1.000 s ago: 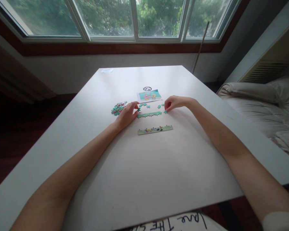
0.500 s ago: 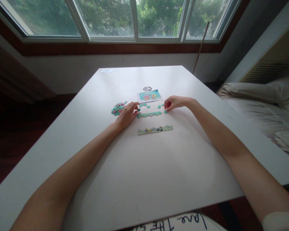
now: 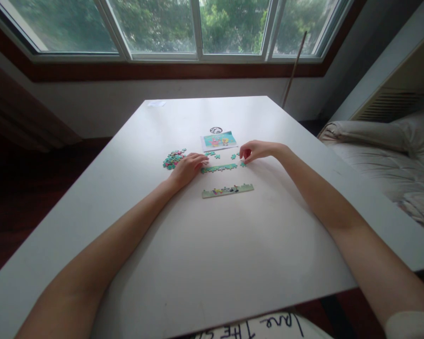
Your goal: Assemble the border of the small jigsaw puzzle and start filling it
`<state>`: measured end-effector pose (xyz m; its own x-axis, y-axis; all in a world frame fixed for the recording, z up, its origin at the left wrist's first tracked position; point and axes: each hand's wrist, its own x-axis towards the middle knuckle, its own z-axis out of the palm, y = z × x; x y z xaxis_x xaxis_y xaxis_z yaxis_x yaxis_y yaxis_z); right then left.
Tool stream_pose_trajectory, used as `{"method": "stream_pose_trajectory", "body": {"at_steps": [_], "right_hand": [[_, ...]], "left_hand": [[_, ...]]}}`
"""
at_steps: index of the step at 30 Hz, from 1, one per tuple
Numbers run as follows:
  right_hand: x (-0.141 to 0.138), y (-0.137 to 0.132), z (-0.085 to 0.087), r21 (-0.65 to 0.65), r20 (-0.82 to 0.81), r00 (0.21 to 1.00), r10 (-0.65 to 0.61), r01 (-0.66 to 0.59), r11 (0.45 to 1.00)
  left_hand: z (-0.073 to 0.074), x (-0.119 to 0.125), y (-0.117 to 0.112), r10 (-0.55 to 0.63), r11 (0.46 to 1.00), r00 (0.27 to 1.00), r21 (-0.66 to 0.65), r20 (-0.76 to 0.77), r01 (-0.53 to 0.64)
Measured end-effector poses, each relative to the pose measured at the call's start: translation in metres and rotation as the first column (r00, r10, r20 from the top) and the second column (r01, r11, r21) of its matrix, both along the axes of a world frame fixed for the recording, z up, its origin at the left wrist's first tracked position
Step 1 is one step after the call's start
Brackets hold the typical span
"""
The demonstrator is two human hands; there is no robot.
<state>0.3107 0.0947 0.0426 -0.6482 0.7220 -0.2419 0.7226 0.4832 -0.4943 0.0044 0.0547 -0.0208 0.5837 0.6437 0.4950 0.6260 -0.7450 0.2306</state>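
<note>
My left hand (image 3: 189, 170) is curled at the left end of a joined green puzzle strip (image 3: 221, 168), fingers bent together. The puzzle piece it pinches is mostly hidden by the fingers. My right hand (image 3: 256, 150) is closed in a pinch beyond the strip's right end, with a teal puzzle piece (image 3: 243, 164) at its fingertips. Between the hands lie loose green pieces (image 3: 217, 156) in small groups. A pile of mixed puzzle pieces (image 3: 173, 159) sits left of my left hand. Nearer to me is a longer joined strip (image 3: 228, 190) with small cartoon figures.
Behind the pieces lies a picture sheet (image 3: 219, 140) with cartoon characters, and a dark oval mark (image 3: 216, 130) beyond it. A paper scrap (image 3: 157, 103) is at the white table's (image 3: 212, 235) far left corner. A padded seat (image 3: 371, 141) stands at right.
My left hand's fingers have turned downward and slightly right, covering the green piece that showed between them before. My right hand has hardly moved.
</note>
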Motion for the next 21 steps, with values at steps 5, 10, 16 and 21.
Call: {"method": "stream_pose_trajectory", "body": {"at_steps": [5, 10, 16, 21], "right_hand": [[0.0001, 0.0, 0.0, 0.01, 0.007, 1.0, 0.007, -0.007, 1.0], [0.0012, 0.0021, -0.0015, 0.001, 0.005, 1.0, 0.01, -0.01, 1.0], [0.0013, 0.0005, -0.0006, 0.007, 0.0, 1.0, -0.003, 0.003, 1.0], [-0.0002, -0.0019, 0.0024, 0.022, 0.014, 1.0, -0.028, 0.028, 0.999]], "left_hand": [[-0.001, 0.0, 0.0012, 0.012, 1.0, 1.0, -0.023, 0.01, -0.011], [-0.0014, 0.0, 0.0005, 0.045, 0.999, 0.999, -0.016, 0.009, -0.045], [-0.0024, -0.0026, 0.0027, 0.094, 0.993, 0.99, -0.088, 0.106, -0.085], [0.0, -0.0065, 0.008, 0.282, 0.933, 0.912, -0.305, 0.297, -0.19]]}}
